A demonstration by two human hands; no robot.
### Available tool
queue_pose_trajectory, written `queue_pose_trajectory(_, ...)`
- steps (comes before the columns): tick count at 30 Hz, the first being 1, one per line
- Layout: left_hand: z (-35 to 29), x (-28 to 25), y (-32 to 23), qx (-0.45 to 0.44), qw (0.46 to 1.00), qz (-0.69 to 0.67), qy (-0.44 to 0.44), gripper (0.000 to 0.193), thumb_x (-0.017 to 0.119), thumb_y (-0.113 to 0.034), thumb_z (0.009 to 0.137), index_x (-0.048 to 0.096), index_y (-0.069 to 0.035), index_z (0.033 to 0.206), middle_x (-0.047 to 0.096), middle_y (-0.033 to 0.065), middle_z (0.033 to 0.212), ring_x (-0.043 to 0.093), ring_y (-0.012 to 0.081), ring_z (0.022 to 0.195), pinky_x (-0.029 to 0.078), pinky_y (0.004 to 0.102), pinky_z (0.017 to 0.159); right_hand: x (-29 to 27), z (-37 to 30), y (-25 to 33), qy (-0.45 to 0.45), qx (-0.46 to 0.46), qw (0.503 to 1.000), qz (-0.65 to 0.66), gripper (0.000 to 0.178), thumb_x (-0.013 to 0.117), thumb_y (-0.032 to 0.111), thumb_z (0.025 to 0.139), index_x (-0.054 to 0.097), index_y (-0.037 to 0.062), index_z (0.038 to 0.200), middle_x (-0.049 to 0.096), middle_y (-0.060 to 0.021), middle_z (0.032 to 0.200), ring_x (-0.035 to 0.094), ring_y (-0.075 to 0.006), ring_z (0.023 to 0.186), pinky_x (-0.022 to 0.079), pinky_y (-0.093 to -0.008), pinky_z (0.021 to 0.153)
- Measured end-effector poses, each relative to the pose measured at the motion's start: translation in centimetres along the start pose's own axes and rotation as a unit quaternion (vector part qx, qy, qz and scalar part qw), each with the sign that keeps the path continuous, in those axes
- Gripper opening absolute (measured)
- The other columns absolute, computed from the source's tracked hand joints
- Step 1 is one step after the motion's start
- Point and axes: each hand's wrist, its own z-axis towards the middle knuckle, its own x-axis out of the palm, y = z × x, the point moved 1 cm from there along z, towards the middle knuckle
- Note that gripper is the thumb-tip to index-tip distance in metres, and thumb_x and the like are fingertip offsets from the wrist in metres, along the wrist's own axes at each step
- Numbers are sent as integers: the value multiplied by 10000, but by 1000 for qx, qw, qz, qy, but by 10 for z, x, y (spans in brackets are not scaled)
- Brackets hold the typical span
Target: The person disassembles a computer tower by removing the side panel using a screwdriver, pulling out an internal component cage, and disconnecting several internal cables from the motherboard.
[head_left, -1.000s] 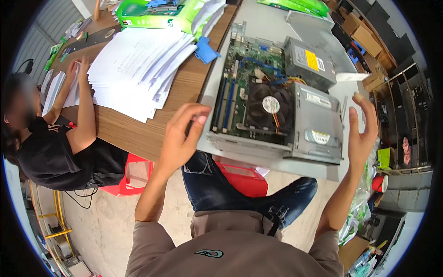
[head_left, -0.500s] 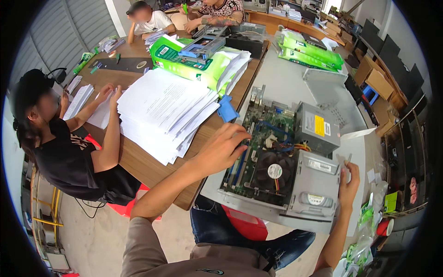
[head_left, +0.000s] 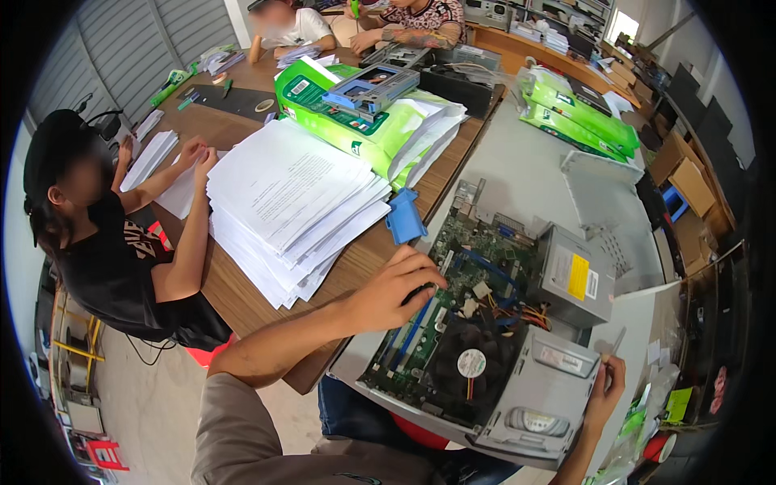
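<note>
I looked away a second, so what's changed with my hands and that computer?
Your left hand moved forward along the left edge of the motherboard; your right hand moved in to the right side of the drive bay. Whether either has a firm grip is unclear. The paper stack and blue plastic piece stayed put.

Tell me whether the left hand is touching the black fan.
Apart: the head view shows part of the green circuit board between the left hand and the black fan.
</note>
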Motion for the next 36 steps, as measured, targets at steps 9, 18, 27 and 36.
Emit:
queue_pose_trajectory(9,-10,3,3,-101,992,22,-73,291,671,-12,898,665,-57,1185,501,129,1209,519,253,1132,446,339,944,1,0,0,12,38,997,67,172,585,80,1000,591,-42,1121,554,-95,1108,527,-201,1041,387,-301,992)
queue_pose_trajectory(18,-8,5,2,-147,986,-49,-69,220,621,-26,952,657,-50,1168,495,119,1190,517,205,1032,445,323,897,-1,2,11,15,67,994,80,227,629,169,1007,618,-15,1140,579,-66,1114,556,-180,1016,412,-297,954)
queue_pose_trajectory(27,-2,8,7,-149,981,-80,-89,195,619,22,909,697,-62,1067,540,110,1126,523,228,971,449,320,815,1,1,-1,10,48,995,82,189,584,67,1000,628,-18,1163,590,-85,1129,568,-185,1043,420,-300,986)
queue_pose_trajectory(36,2,1,8,-57,998,-2,-32,135,610,-48,940,725,-51,1011,667,45,895,536,221,922,433,344,861,-2,1,-11,10,-3,1000,3,146,594,82,1000,631,-25,1092,612,-70,1059,551,-169,985,436,-296,938)
